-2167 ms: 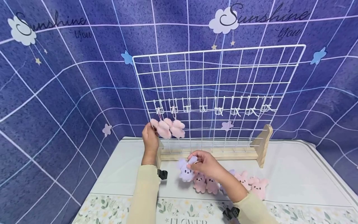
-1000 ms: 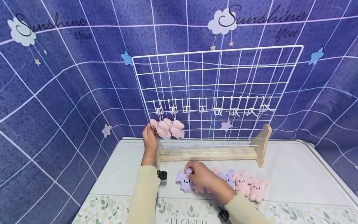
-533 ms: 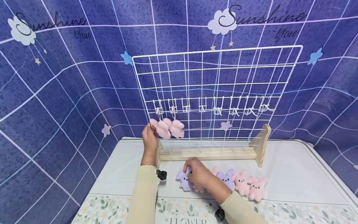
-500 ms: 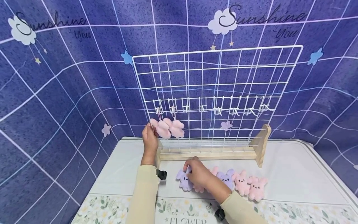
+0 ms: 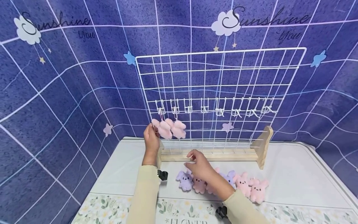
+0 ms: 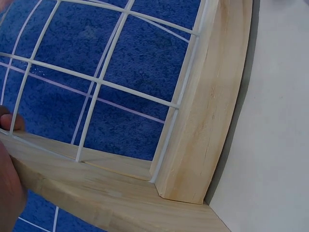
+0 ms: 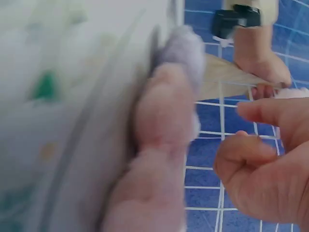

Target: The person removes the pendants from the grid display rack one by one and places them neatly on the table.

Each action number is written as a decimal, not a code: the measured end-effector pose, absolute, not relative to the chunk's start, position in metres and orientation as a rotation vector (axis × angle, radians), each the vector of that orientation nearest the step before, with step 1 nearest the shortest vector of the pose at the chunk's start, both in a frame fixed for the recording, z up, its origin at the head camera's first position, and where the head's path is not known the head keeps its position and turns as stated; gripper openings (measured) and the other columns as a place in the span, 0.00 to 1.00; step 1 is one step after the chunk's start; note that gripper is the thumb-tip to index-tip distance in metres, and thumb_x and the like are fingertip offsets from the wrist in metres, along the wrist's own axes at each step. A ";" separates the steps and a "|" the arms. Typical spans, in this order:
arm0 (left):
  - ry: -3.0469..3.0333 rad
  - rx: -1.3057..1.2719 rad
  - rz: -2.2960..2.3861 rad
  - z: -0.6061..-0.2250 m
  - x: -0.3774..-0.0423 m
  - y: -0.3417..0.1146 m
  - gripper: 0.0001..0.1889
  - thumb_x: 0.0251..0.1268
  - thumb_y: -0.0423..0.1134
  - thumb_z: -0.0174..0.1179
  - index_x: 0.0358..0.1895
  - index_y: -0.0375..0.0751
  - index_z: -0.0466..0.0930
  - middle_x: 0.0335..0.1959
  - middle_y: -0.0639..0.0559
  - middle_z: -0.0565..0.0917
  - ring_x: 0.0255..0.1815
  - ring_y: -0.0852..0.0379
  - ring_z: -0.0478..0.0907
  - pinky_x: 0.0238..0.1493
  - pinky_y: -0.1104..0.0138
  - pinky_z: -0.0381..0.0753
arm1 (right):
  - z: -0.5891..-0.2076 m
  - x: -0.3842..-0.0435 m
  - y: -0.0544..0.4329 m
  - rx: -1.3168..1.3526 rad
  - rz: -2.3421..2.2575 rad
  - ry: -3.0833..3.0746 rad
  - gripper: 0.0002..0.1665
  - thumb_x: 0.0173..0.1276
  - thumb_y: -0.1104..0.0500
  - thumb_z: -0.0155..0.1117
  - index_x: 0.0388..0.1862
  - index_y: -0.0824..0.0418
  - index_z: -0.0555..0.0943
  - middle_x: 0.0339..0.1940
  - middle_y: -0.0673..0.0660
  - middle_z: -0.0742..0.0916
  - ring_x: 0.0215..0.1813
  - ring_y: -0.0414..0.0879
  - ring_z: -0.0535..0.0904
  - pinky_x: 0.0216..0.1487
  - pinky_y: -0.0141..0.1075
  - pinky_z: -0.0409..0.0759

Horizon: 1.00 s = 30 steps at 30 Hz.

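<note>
My left hand point(image 5: 151, 138) grips the left side of the white wire grid rack point(image 5: 219, 84), its thumb and fingers round the wooden stand. In the left wrist view only parts of the fingers point(image 6: 12, 193) show at the left edge, against the wood. My right hand point(image 5: 199, 166) hovers just above a row of plush bunnies, thumb and forefinger apart with nothing between them. Below its fingertips a lavender plush bunny point(image 5: 185, 182) lies on the table, beside a pink plush bunny point(image 5: 199, 185). The right wrist view shows the right hand point(image 7: 270, 164) apart from the blurred plush bunnies point(image 7: 164, 111).
Two pink plush bunnies point(image 5: 178, 129) hang from the leftmost hooks. Several white hooks point(image 5: 220, 111) run along the grid to the right. More plush bunnies point(image 5: 258, 190) lie to the right on the table point(image 5: 296, 174), partly behind the right forearm. A blue patterned cloth point(image 5: 70, 124) stands behind.
The right hand lowered the lavender bunny to the left end of the row, let go and rose slightly. The left hand has stayed at the rack.
</note>
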<state>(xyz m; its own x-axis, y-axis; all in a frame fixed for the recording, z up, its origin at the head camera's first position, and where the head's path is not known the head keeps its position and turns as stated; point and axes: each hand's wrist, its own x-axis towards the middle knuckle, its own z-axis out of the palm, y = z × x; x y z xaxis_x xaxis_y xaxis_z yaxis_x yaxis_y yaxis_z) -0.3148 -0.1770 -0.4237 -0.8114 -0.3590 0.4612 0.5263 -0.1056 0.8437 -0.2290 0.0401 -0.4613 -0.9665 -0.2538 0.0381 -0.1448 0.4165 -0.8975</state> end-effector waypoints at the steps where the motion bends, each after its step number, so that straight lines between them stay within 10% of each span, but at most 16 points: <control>1: -1.588 -0.184 -1.963 -0.423 -0.315 -0.177 0.22 0.85 0.32 0.37 0.26 0.44 0.71 0.21 0.59 0.71 0.21 0.67 0.68 0.25 0.77 0.69 | -0.457 -0.231 0.040 -0.341 -1.698 2.461 0.20 0.71 0.62 0.69 0.58 0.64 0.75 0.45 0.58 0.78 0.35 0.44 0.73 0.34 0.33 0.75; 9: -1.575 -0.191 -1.963 -0.421 -0.315 -0.175 0.22 0.85 0.31 0.37 0.25 0.35 0.70 0.20 0.60 0.71 0.20 0.67 0.67 0.25 0.77 0.68 | -0.436 -0.252 0.040 -0.189 -2.243 1.427 0.36 0.77 0.62 0.52 0.80 0.57 0.56 0.60 0.60 0.85 0.30 0.38 0.74 0.28 0.25 0.72; 18: -1.601 -0.212 -1.924 -0.422 -0.313 -0.175 0.18 0.83 0.29 0.35 0.33 0.17 0.63 0.21 0.62 0.71 0.21 0.69 0.66 0.25 0.78 0.67 | -0.426 -0.263 0.044 -0.306 -2.331 0.664 0.43 0.82 0.58 0.32 0.88 0.46 0.28 0.86 0.74 0.52 0.35 0.37 0.77 0.39 0.22 0.78; 30: -1.592 -0.223 -1.946 -0.426 -0.317 -0.177 0.18 0.84 0.30 0.35 0.34 0.14 0.61 0.20 0.61 0.69 0.20 0.69 0.65 0.25 0.78 0.66 | -0.427 -0.265 0.045 -0.301 -2.335 0.329 0.39 0.82 0.57 0.28 0.87 0.45 0.33 0.80 0.69 0.62 0.34 0.36 0.73 0.33 0.21 0.71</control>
